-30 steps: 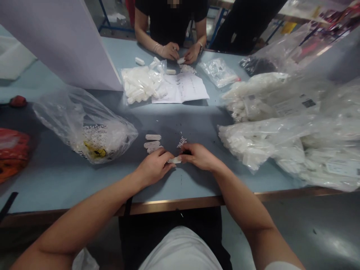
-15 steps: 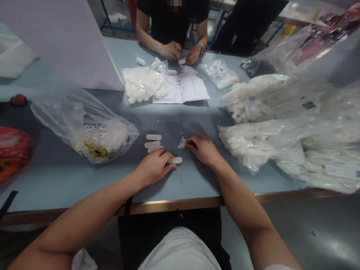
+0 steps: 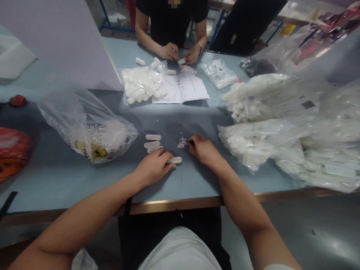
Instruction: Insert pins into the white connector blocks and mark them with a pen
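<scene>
My left hand (image 3: 155,167) is closed on a white connector housing (image 3: 174,160), a narrow oblong piece with rows of small holes, held by its left end just above the table. Three similar white housings (image 3: 153,137) lie one behind another beyond my left fingers, the nearest partly covered by them. To the right is a small heap of tiny white pins (image 3: 182,142). My right hand (image 3: 203,149) rests at the heap's right edge, thumb and forefinger pinched together. Whatever sits between those fingertips is too small and dark to tell.
Left of my hands lies a clear bag of small white pieces (image 3: 105,140). Large bags of white parts (image 3: 253,142) crowd the right side. Across the table, a co-worker's hands (image 3: 181,54) handle a white piece behind a printed sheet (image 3: 194,90) and another bag (image 3: 140,84).
My right hand has drawn very slightly right, away from the heap of pins. My left hand keeps the housing in nearly the same place. The view has shifted slightly.
</scene>
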Motion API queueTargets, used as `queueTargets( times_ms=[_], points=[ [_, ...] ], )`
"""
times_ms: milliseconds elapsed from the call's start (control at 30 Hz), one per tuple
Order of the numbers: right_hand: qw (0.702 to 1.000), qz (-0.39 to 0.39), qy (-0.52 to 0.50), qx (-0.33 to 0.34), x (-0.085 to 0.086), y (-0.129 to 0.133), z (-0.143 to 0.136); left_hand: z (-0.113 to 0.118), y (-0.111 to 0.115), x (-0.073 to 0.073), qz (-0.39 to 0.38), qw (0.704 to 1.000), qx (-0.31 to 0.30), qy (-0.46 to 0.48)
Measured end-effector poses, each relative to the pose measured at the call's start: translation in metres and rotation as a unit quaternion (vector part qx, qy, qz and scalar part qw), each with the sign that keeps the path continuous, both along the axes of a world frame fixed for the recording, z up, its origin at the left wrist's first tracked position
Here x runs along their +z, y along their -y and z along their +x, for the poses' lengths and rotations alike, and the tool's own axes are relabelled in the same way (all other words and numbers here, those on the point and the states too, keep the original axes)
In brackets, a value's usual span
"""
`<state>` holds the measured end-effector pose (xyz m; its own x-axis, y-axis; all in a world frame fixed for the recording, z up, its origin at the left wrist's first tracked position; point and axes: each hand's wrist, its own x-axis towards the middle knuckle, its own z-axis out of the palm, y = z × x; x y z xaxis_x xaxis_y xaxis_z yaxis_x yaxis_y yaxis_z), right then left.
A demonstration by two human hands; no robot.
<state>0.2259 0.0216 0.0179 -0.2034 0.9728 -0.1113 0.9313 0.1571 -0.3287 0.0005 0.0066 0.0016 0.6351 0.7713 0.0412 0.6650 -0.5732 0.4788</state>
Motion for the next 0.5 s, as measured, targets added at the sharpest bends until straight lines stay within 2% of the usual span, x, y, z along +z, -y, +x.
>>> queueTargets(
  times_ms=[267, 500],
  points=[
    [0.993, 0.03, -0.111, -0.03, 0.0018, -0.0019, 0.0058, -0.0002, 0.0012, 0.0001, 0.007, 1.0, 0.002, 0.007],
    [0.973, 0.022, -0.228, 0.019, 0.0072, 0.004, 0.0025, -0.0004, 0.0018, -0.0014, 0.023, 1.0, 0.0, 0.021]
  ],
)
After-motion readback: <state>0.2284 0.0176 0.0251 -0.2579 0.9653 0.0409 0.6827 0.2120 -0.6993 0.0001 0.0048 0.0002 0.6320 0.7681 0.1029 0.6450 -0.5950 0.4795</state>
